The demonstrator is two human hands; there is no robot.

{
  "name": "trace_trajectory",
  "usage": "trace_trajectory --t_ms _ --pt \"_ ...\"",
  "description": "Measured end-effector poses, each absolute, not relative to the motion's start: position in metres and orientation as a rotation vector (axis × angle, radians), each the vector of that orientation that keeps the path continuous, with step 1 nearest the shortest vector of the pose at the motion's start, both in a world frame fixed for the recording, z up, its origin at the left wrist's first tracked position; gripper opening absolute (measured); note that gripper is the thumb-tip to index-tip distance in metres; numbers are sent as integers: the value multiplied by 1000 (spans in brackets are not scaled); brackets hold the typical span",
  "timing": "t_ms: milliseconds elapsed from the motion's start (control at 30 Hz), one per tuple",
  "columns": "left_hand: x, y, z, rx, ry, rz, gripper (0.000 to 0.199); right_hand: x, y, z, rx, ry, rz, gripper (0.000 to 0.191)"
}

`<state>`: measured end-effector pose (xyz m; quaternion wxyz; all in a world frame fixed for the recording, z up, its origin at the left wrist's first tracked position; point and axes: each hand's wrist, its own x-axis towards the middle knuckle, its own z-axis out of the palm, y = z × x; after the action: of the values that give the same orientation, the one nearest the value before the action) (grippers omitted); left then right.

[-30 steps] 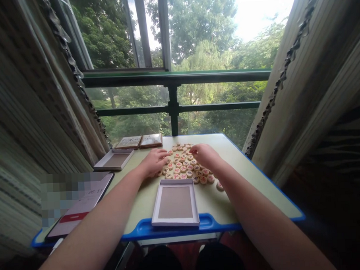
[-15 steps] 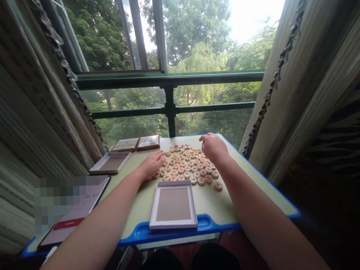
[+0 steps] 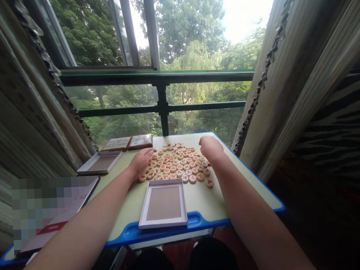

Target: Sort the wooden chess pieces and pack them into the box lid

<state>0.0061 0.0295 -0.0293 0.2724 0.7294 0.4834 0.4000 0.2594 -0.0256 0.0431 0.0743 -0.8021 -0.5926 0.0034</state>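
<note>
Lying flat between two bare hands, round, pale game discs (image 3: 173, 167) with red or dark characters cover the middle of a smooth, pale-green table (image 3: 209, 203) edged in blue. The left hand (image 3: 142, 162), fingers loosely extended, rests beside them. The right hand (image 3: 212, 148) curls at their far right; its fingertip contact is unclear. Nearest the viewer sits a shallow, white-rimmed rectangular tray (image 3: 164, 203).

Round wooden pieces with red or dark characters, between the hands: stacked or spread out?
Spread out: the pieces lie side by side on the pale green tabletop, which shows between many of them.
</note>
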Motion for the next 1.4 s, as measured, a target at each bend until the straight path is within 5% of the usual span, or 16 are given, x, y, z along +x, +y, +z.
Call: trace_trajectory --t_ms 667,1000,1167,1400 --pt "-3 46 -35 1657 1199 989 46 259 12 -8 -1980 -2056 23 37" --pt "6 40 -25 2180 1474 931 48 248 13 -13 -1743 -2351 -31 38" --pt "34 65 7 2420 1718 249 37 245 14 -15 -1728 -2361 -91 35" --pt "64 94 21 2393 1859 35 29 240 17 -18 -1784 -2218 -94 28"
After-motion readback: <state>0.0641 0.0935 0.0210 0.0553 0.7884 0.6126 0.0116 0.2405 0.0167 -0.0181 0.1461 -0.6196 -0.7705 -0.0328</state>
